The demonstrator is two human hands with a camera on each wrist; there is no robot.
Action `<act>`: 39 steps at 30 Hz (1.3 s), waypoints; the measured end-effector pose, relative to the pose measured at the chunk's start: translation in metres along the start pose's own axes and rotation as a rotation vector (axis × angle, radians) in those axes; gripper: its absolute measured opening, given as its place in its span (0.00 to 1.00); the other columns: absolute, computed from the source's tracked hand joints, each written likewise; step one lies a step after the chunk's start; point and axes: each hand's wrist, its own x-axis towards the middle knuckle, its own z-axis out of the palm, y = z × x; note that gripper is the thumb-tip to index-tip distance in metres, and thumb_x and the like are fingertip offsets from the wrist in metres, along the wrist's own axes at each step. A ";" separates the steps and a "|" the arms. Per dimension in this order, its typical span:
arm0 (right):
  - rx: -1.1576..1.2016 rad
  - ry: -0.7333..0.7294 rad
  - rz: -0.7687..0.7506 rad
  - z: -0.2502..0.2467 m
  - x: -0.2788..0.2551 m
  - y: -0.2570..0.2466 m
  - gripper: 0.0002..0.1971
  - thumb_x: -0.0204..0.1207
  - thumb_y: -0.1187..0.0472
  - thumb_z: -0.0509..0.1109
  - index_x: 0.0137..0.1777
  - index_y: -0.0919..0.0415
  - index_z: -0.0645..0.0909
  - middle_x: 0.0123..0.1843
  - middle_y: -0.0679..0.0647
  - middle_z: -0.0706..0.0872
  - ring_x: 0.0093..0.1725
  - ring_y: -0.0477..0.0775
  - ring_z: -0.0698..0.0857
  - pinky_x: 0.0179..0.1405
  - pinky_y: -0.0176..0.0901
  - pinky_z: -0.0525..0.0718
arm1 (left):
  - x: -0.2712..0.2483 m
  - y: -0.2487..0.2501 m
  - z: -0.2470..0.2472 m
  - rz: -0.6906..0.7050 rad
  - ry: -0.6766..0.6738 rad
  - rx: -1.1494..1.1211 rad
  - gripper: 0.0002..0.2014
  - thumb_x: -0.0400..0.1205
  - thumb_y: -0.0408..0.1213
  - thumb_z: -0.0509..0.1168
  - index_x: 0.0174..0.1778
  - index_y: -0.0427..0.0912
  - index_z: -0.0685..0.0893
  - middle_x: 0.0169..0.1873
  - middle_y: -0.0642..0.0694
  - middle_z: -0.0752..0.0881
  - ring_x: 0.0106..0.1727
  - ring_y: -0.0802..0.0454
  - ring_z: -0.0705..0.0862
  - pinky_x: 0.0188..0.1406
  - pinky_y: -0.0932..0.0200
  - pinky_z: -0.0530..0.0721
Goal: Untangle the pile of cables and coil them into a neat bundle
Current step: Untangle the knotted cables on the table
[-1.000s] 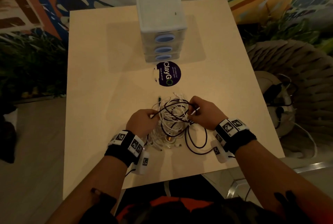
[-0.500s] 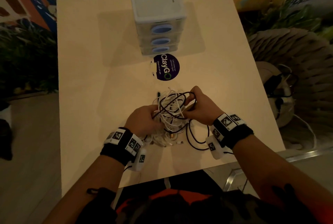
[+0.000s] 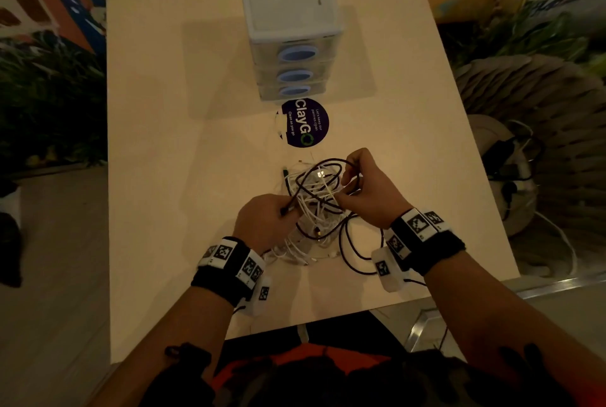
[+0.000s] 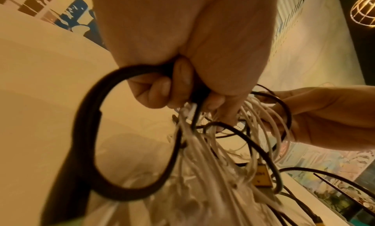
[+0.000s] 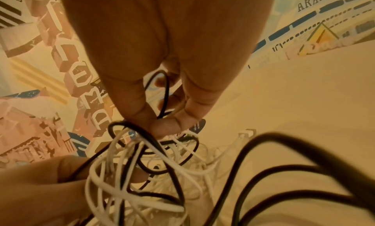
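A tangle of white cables (image 3: 314,203) and a black cable (image 3: 328,165) lies on the beige table (image 3: 183,177), between both hands. My left hand (image 3: 267,219) grips the black cable's end beside the white strands; its curled fingers (image 4: 162,91) hold them in the left wrist view. My right hand (image 3: 364,187) pinches a loop of the black cable (image 5: 165,91) between thumb and forefinger, lifting it above the pile. More black cable (image 3: 351,249) trails in loops toward the table's near edge.
A white three-drawer organiser (image 3: 288,23) with blue handles stands at the table's far middle. A round dark sticker (image 3: 305,123) lies just before it. A woven seat (image 3: 537,131) with more cables stands right of the table.
My right hand has moved farther from me and lifted the black loop higher. The left hand has stayed at the pile's left side, still holding the cable end.
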 end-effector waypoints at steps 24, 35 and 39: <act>-0.346 -0.001 -0.010 -0.033 -0.009 -0.001 0.16 0.69 0.66 0.74 0.53 0.46 0.86 0.46 0.48 0.80 0.43 0.45 0.80 0.45 0.36 0.78 | -0.013 -0.007 -0.007 0.016 0.196 -0.102 0.07 0.82 0.48 0.69 0.40 0.53 0.83 0.21 0.48 0.74 0.24 0.52 0.75 0.26 0.52 0.70; 0.142 0.087 0.028 -0.046 -0.016 -0.027 0.07 0.85 0.64 0.70 0.55 0.60 0.90 0.41 0.56 0.93 0.39 0.55 0.93 0.45 0.49 0.93 | -0.012 -0.006 -0.010 -0.090 0.154 0.044 0.14 0.84 0.53 0.68 0.37 0.51 0.78 0.24 0.51 0.75 0.30 0.47 0.78 0.26 0.56 0.64; 0.061 0.200 -0.063 -0.055 -0.016 -0.034 0.08 0.86 0.52 0.68 0.52 0.50 0.88 0.31 0.47 0.85 0.29 0.46 0.83 0.36 0.50 0.86 | -0.007 -0.011 -0.012 -0.130 0.148 0.044 0.08 0.85 0.51 0.67 0.46 0.51 0.83 0.30 0.53 0.80 0.36 0.44 0.81 0.27 0.56 0.68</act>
